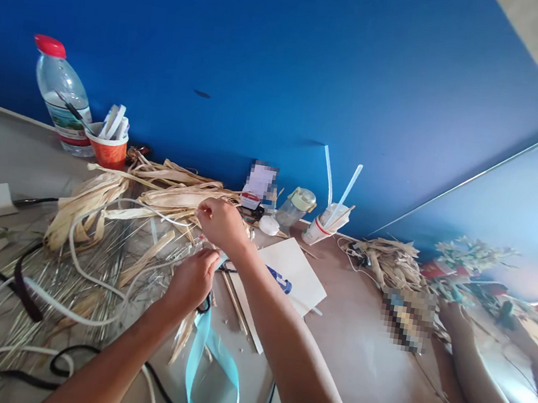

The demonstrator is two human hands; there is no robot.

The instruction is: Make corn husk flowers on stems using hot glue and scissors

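My left hand point(191, 281) is closed, its fingertips bent together above the middle of the table; whatever they hold is hidden. Just above it, my right hand point(224, 223) pinches with thumb and fingers, and the thing in the pinch is too small to make out. Dried corn husks point(183, 197) lie right behind and left of the hands. Below my left hand a light blue ribbon point(198, 352) hangs in a loop over the table front. A blue-handled tool point(280, 280) lies on white paper point(306, 271) to the right of my right forearm.
Thin wires point(101, 271) and white and black cables point(80, 316) spread across the left side. Along the blue partition point(289, 63) stand a bottle point(69, 101), a red cup point(108, 152), a jar point(297, 207) and a cup with straws point(318, 230). Another person's arm point(476, 374) reaches in at right.
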